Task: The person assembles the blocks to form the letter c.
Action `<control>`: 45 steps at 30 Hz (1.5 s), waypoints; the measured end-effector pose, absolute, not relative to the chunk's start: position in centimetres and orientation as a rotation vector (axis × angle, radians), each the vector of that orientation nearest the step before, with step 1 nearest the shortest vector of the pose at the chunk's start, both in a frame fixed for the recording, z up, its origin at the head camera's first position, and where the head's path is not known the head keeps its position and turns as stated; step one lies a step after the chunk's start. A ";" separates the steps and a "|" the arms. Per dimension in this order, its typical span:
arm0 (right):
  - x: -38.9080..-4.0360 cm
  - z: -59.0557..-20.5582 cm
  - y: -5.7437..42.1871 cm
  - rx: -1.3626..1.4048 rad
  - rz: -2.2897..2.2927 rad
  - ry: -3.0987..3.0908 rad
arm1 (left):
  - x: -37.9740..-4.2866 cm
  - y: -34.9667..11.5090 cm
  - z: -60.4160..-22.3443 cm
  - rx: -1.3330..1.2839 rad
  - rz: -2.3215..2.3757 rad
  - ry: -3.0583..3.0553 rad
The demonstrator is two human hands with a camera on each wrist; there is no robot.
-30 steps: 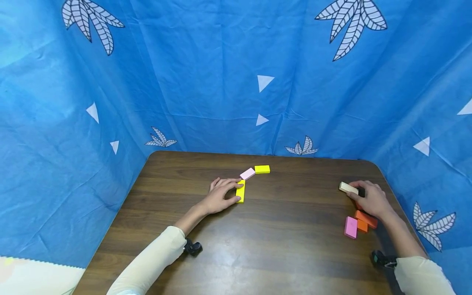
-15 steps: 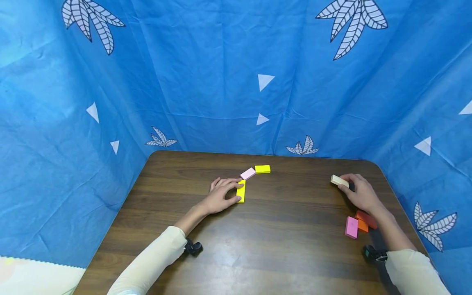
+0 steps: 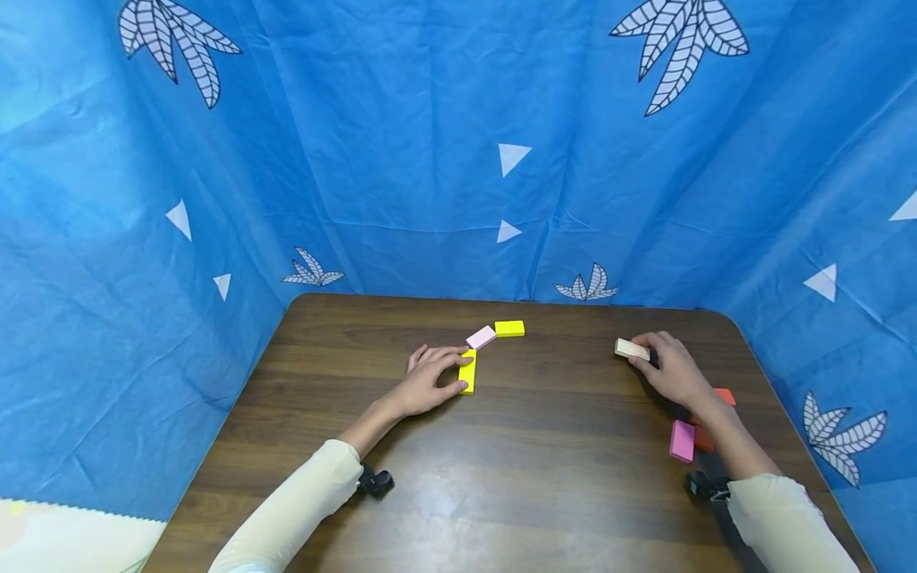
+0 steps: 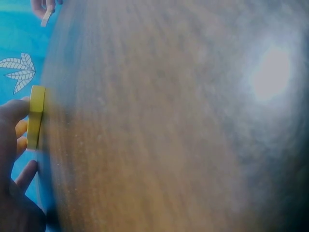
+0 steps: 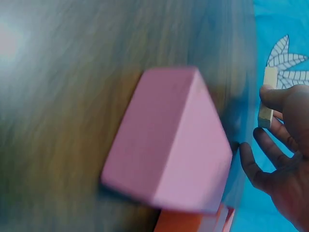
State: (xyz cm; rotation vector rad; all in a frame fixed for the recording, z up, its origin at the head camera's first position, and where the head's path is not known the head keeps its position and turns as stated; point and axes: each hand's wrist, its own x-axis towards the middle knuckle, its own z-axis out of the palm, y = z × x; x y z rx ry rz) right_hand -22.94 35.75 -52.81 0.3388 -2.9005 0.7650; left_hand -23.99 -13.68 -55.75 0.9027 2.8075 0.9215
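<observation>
The right hand [image 3: 673,372] pinches a small cream block [image 3: 630,348] between thumb and fingertips; the block juts out to the left of those fingertips, its right end in their grip, and a shadow falls on the brown wood-grain bench [image 3: 444,509] below the hand. In the right wrist view, the other fingers spread apart below the cream block. Well to the left, near the middle of the bench, the left hand [image 3: 426,384] holds a yellow block [image 3: 469,372] lightly, the thumb near its nearer end and the fingertips toward its far end; the block lies just right of the palm, its long side pointing away from the viewer. Just beyond its far end lies a pale pink block [image 3: 481,337], set at a slant, with a second yellow block [image 3: 509,329] at its right. Under and beside the right forearm are a bright pink block [image 3: 682,442] and some red-orange blocks [image 3: 704,439], partly hidden. A blue curtain [image 3: 430,159] with white leaf shapes hangs behind
</observation>
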 end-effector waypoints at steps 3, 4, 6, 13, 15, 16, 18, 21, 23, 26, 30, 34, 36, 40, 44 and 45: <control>-23.3 -52.7 34.9 0.335 0.795 -2.905 | -24.0 -13.7 -55.8 0.915 0.928 2.805; -23.4 -52.7 34.6 0.340 0.803 -2.903 | -24.0 -13.7 -55.8 0.915 0.928 2.804; -23.7 -52.7 34.0 0.348 0.813 -2.895 | -24.0 -13.7 -55.8 0.914 0.919 2.804; -24.7 -53.1 32.4 0.385 0.824 -2.872 | -24.0 -13.7 -56.0 0.910 0.918 2.792; -25.0 -53.2 32.1 0.399 0.827 -2.866 | -24.0 -13.7 -56.0 0.908 0.913 2.792; -25.1 -53.2 31.9 0.402 0.827 -2.865 | -24.0 -13.7 -56.0 0.906 0.909 2.792; -25.4 -53.1 31.5 0.405 0.833 -2.867 | -24.1 -13.7 -56.0 0.909 0.914 2.791; -26.0 -53.0 30.9 0.388 0.854 -2.869 | -24.1 -13.7 -56.0 0.911 0.919 2.791; -26.4 -53.0 30.5 0.382 0.887 -2.872 | -24.1 -13.8 -55.9 0.909 0.917 2.796; -27.0 -53.0 29.8 0.374 0.922 -2.882 | -24.1 -13.9 -55.9 0.904 0.916 2.801; -27.6 -53.2 28.9 0.372 0.928 -2.902 | -24.0 -13.9 -55.9 0.912 0.928 2.796; -28.2 -53.4 27.9 0.385 0.941 -2.902 | -24.0 -13.9 -55.7 0.920 0.927 2.801; -28.4 -53.4 27.5 0.391 0.951 -2.905 | -23.9 -13.9 -55.6 0.918 0.923 2.803; -28.9 -53.3 26.5 0.406 0.956 -2.914 | -24.0 -13.8 -55.5 0.912 0.922 2.800; -29.2 -53.5 25.6 0.408 0.955 -2.913 | -24.1 -13.8 -55.6 0.906 0.912 2.801; -29.3 -53.5 25.4 0.405 0.955 -2.912 | -24.1 -13.8 -55.7 0.901 0.907 2.803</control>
